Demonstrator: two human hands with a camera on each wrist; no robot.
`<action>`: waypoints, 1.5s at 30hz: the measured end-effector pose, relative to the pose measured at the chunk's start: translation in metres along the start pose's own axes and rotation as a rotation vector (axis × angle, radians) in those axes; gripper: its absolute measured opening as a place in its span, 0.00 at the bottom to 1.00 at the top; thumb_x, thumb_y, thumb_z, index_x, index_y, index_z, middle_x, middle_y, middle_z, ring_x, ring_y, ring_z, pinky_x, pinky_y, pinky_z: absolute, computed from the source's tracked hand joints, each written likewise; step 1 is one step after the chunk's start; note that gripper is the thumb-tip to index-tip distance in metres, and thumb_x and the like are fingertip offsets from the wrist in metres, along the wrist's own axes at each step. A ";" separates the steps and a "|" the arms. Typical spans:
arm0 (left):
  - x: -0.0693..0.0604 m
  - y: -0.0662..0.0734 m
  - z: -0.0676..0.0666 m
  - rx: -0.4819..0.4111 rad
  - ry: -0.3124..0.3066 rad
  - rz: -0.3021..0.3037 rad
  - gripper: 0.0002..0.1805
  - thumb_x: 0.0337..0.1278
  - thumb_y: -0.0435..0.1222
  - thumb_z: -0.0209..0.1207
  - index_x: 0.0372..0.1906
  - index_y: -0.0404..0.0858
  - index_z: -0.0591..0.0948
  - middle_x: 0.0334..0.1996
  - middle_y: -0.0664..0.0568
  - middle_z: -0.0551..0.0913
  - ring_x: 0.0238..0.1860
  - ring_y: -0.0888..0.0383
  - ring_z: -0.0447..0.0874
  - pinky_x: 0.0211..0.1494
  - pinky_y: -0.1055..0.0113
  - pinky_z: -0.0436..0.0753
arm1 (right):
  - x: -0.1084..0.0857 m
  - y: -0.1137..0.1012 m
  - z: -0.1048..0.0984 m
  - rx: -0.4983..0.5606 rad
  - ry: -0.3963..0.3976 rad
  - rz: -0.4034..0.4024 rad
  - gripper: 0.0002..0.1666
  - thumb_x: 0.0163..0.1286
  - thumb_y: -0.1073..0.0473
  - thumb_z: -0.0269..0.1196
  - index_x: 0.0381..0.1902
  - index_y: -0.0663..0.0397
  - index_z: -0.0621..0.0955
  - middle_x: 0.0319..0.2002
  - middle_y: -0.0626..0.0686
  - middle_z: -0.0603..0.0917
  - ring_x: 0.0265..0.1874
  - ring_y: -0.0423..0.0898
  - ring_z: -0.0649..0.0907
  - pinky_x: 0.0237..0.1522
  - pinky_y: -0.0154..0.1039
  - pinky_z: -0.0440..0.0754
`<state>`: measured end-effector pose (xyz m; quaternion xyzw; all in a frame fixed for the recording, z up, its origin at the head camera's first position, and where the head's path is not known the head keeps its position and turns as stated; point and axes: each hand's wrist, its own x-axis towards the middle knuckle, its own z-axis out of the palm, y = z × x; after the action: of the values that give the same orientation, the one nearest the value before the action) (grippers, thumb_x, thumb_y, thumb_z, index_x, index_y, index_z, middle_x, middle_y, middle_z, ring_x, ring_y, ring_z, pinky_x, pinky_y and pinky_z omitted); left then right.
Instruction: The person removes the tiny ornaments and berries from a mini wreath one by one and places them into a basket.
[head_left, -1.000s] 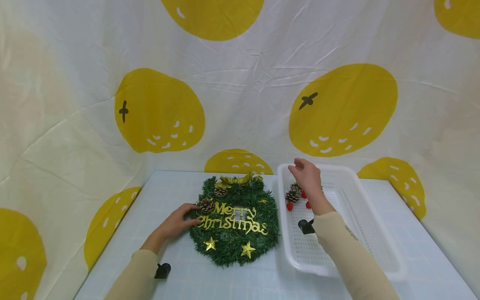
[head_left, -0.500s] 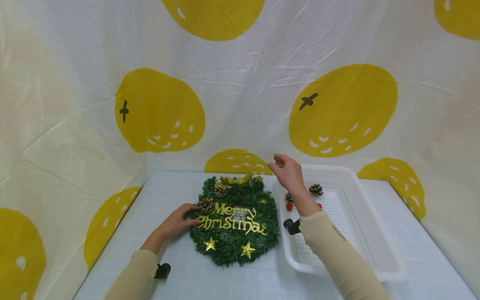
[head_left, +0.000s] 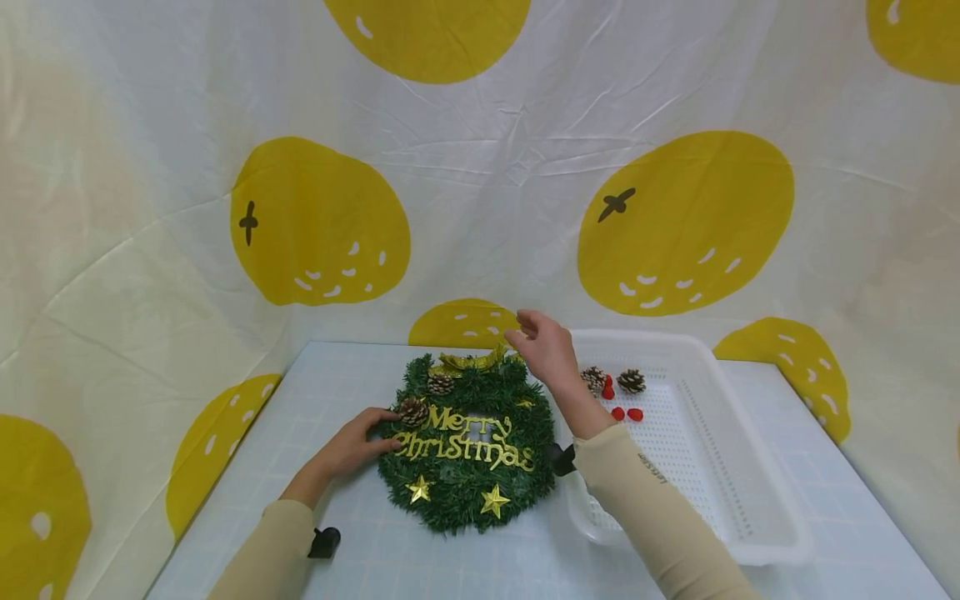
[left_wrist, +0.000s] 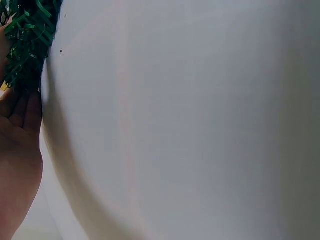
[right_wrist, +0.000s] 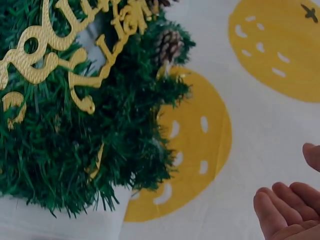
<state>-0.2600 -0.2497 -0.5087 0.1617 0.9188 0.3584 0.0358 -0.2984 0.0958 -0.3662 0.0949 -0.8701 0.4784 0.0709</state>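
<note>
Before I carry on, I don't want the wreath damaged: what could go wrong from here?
The left hand holds the left side of the wreath, right by a pine cone; shifting its grip might loosen the cone.

The right hand, raised near the gold bow, could catch it if lowered carelessly.

In the head view, the right wrist's black camera appears at the wreath's right edge, so it might snag there.
</note>
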 end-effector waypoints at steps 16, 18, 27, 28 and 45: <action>0.002 -0.004 0.001 0.003 0.007 0.006 0.30 0.58 0.49 0.66 0.62 0.37 0.76 0.63 0.39 0.73 0.66 0.39 0.66 0.68 0.41 0.64 | -0.008 -0.012 0.035 0.008 -0.062 -0.044 0.34 0.70 0.51 0.63 0.69 0.58 0.70 0.64 0.59 0.76 0.61 0.56 0.77 0.58 0.52 0.77; 0.002 -0.003 0.001 0.001 0.007 0.009 0.30 0.59 0.49 0.66 0.62 0.37 0.76 0.63 0.39 0.72 0.66 0.38 0.66 0.68 0.41 0.64 | -0.008 -0.013 0.038 0.007 -0.070 -0.039 0.34 0.71 0.50 0.63 0.69 0.58 0.70 0.63 0.58 0.76 0.60 0.56 0.77 0.58 0.52 0.77; 0.001 -0.003 0.001 0.009 0.009 0.019 0.30 0.59 0.49 0.65 0.62 0.37 0.76 0.63 0.38 0.72 0.66 0.38 0.66 0.68 0.41 0.63 | -0.013 -0.013 0.050 -0.037 -0.132 -0.073 0.34 0.71 0.50 0.63 0.70 0.55 0.70 0.64 0.58 0.75 0.61 0.56 0.76 0.57 0.54 0.77; 0.001 -0.003 0.001 0.011 0.010 0.019 0.30 0.59 0.49 0.65 0.62 0.37 0.76 0.63 0.38 0.72 0.66 0.38 0.66 0.68 0.41 0.63 | -0.014 -0.013 0.052 -0.043 -0.140 -0.074 0.34 0.71 0.50 0.63 0.70 0.55 0.69 0.64 0.57 0.75 0.61 0.56 0.76 0.57 0.54 0.77; 0.002 -0.005 0.002 0.015 0.011 0.011 0.30 0.59 0.50 0.65 0.61 0.37 0.76 0.62 0.39 0.73 0.66 0.39 0.66 0.68 0.41 0.64 | -0.022 -0.011 0.078 -0.084 -0.222 -0.073 0.36 0.70 0.48 0.63 0.71 0.54 0.68 0.67 0.55 0.72 0.63 0.56 0.75 0.60 0.54 0.75</action>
<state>-0.2629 -0.2510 -0.5132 0.1651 0.9207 0.3525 0.0276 -0.2772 0.0262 -0.4036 0.1759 -0.8878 0.4252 -0.0048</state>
